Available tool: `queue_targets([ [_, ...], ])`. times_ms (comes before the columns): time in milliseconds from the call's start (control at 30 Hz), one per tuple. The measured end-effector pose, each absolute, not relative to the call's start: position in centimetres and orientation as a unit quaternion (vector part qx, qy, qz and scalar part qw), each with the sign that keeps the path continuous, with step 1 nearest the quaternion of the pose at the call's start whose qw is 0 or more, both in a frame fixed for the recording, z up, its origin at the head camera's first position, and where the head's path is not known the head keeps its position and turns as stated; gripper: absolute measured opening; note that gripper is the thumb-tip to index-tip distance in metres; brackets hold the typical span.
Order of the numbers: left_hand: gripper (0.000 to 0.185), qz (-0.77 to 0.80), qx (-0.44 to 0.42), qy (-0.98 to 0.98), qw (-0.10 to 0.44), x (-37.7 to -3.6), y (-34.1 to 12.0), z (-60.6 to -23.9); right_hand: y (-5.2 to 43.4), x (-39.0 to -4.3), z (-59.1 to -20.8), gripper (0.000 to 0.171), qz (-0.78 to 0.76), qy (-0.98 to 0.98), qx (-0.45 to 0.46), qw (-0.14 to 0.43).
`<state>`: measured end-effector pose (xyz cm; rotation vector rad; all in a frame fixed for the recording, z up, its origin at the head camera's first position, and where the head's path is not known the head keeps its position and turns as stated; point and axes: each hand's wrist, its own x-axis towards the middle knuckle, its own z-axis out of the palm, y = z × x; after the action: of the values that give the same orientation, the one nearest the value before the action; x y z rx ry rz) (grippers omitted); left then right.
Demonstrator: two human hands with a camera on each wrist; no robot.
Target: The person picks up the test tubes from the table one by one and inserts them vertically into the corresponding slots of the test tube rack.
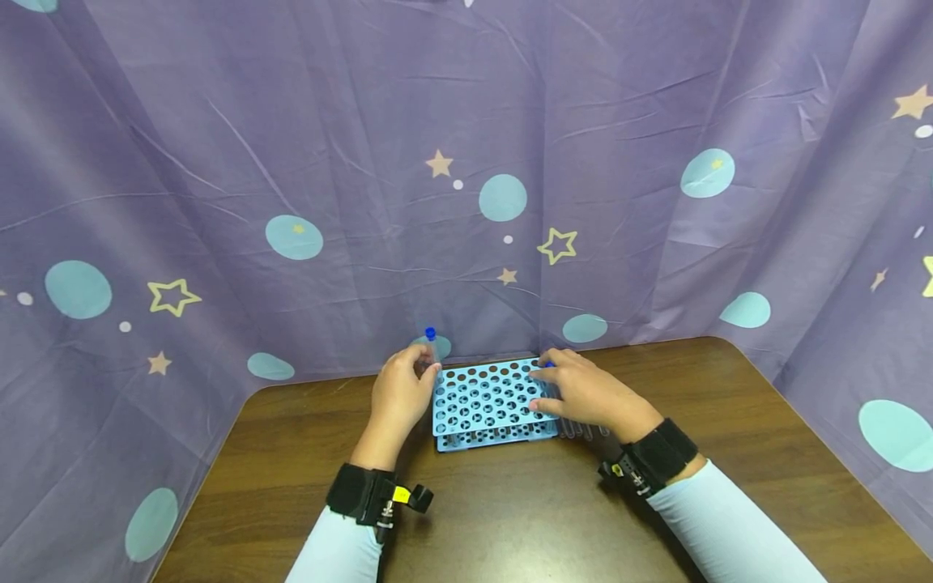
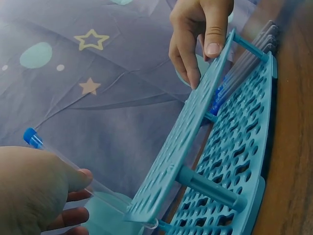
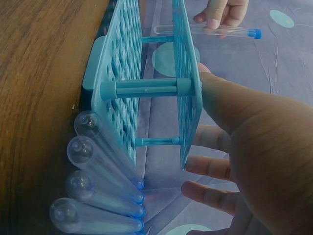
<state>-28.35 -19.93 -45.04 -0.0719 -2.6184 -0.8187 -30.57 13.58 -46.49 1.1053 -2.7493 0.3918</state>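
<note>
Two hands [image 1: 397, 394] [image 1: 583, 390] at rack [image 1: 487, 405] edges.

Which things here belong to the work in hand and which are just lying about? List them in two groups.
In the work:
- left hand, pinching the blue-capped test tube
- blue tube rack, its top plate touched by the right hand
- four capped tubes lying on the table beside the rack

Lying about:
- star-patterned purple cloth
- wooden table

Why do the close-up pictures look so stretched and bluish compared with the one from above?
Head view: even, soft light, sharp, with a faint shadow under the rack. Left wrist view: wide-angle lens stretches the rack; the left hand looms large and soft. Right wrist view: the right hand fills the corner, dim and bluish; the tubes show pale glints.
</note>
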Motion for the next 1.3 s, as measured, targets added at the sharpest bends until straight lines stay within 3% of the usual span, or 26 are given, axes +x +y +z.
queue_targets([
  [767, 0.030, -0.291, -0.005, -0.941, 0.176, -28.7, -20.4, -46.2, 13.4, -30.4, -46.5, 0.063, 0.128, -0.920, 0.365, 0.070],
  [1300, 0.022, -0.284, -0.035, -0.944, 0.165, -28.7, -20.5, -46.3, 13.6, -30.6, -46.5, 0.064, 0.127, -0.918, 0.369, 0.072],
])
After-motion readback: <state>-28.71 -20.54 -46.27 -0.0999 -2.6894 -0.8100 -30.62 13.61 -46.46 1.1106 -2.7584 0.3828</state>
